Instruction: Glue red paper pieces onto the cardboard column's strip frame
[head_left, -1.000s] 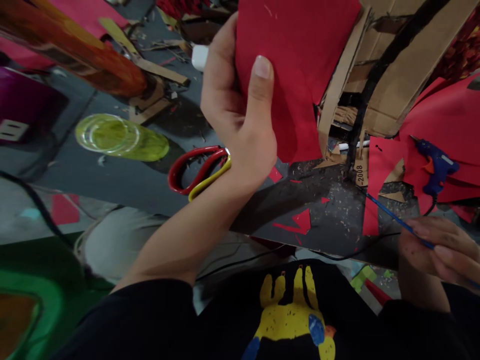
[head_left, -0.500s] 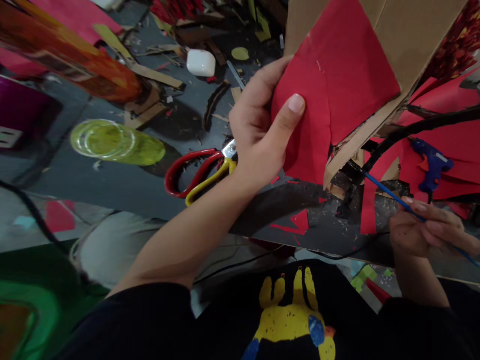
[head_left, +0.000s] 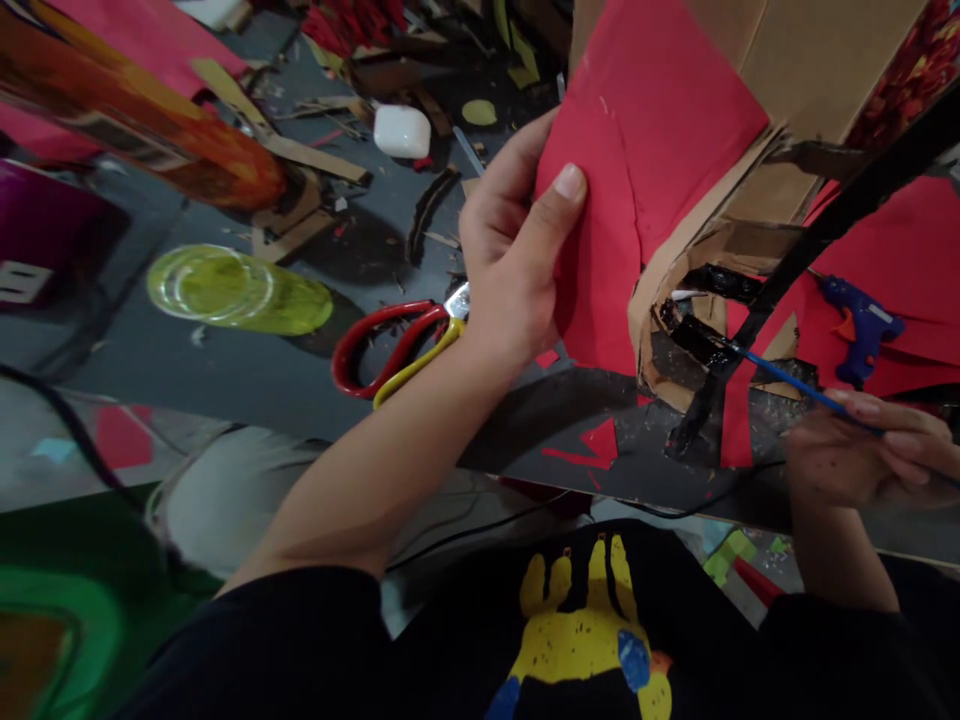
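Okay so your left hand point(head_left: 517, 255), just above the middle of the frame, has its grip closed around the edge of the red-faced cardboard piece point(head_left: 622, 190), thumb pressed flat on the red and the other fingers going behind it. That piece sits in the upper middle to upper right, tilted, with its bare cardboard rim point(head_left: 660, 270) and hollow side showing to you. Your right hand point(head_left: 870, 450), lower right, has its grip pinched around a thin blue stick point(head_left: 795, 379) that points left and up, its far end at a glossy black crosspiece point(head_left: 694, 335) right by a long black strip point(head_left: 847, 215); the tip itself is too small to make out. That strip slants down from the right edge of the frame, past the hollow side. Just right of it you've got a blue glue gun point(head_left: 859, 320) lying on red paper point(head_left: 919, 235). Left of centre, the red-and-yellow scissors point(head_left: 390, 350) lie on the dark counter point(head_left: 262, 375), blades partly hidden behind your wrist. Further left there's a clear glass point(head_left: 240, 290) with yellow-green stuff in it, and above the scissors a small white case point(head_left: 402, 131). Red scraps point(head_left: 604, 442) lie near the counter's front edge.
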